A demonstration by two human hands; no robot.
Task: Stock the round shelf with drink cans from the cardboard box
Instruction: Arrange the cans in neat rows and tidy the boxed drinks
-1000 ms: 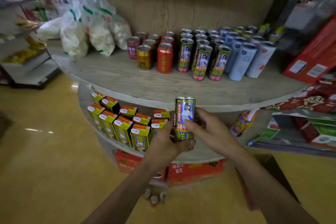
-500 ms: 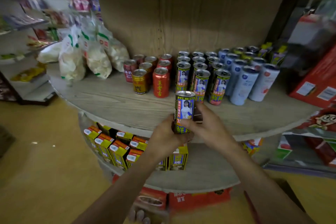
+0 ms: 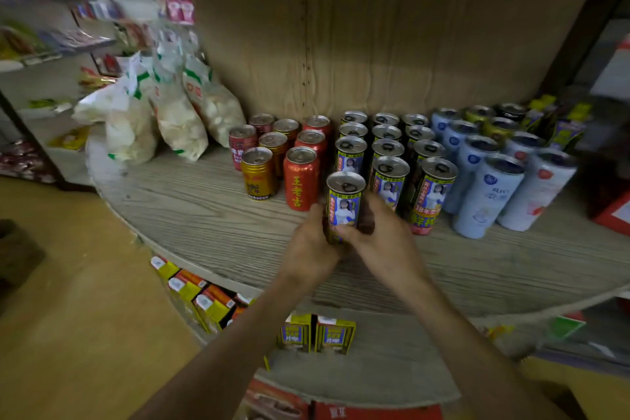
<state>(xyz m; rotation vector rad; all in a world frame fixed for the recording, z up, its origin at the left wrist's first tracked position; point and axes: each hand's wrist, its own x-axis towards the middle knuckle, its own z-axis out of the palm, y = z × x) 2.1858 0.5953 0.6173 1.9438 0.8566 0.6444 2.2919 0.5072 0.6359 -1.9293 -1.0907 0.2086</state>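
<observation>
Both hands are on one can (image 3: pixel 344 204). The left hand (image 3: pixel 312 242) wraps its lower left side, and the right hand (image 3: pixel 381 239) closes on it from the right, thumb across the front label. Each grip is narrow, holding the can upright.

Change noted: a second ago the can was held low, in front of the shelf edge at the level of the lower tier. Half a second ago it was at the rim of the upper shelf (image 3: pixel 204 215). It is now over the shelf board, at the front of the left column of matching cans (image 3: pixel 392 153), just beside the red can (image 3: pixel 301 179) on its left. The view has closed in with it.

Whether its base has touched the board cannot be told; the fingers hide the bottom.

Judgement: this is the placing step, nearly complete. The can extends the left column forward by one, bringing it ahead of the two neighbouring columns. What remains is to set it down square and release without knocking the red can or the can behind.

The cardboard box is not in view. The blue cans (image 3: pixel 487 194) to the right and the bags (image 3: pixel 153 112) to the left are untouched.
</observation>
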